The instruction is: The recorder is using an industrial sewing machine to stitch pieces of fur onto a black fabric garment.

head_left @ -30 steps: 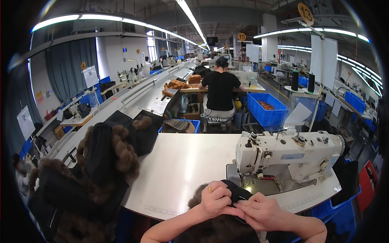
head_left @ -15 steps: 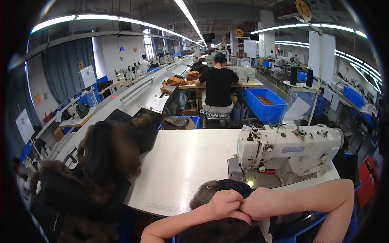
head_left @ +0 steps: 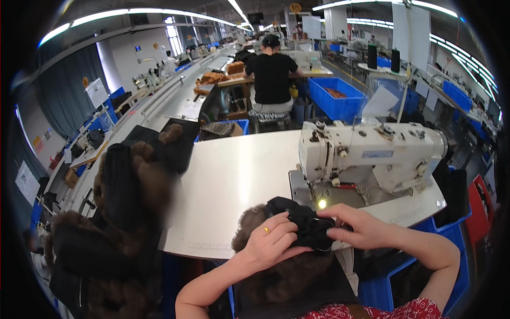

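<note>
A black garment with brown fur trim is bunched at the front edge of the sewing table, its lower part hanging over my lap. My left hand, with a gold ring on one finger, grips the cloth beside the fur, fingers curled and thumb stretched along the underside. On the other side, my right hand has the garment's edge between index finger and thumb. Just beyond the cloth stands a white sewing machine, its lamp lit near the needle. The cloth under my fingers is partly hidden.
More black, fur-trimmed garments are heaped at the left of the white table. Blue bins stand below at the right, near a red chair-like object. Ahead, a person in black sits at another table.
My hands have moved apart from being pressed together, and the black cloth now shows spread between them. The view has tilted downward, showing more of my lap.
</note>
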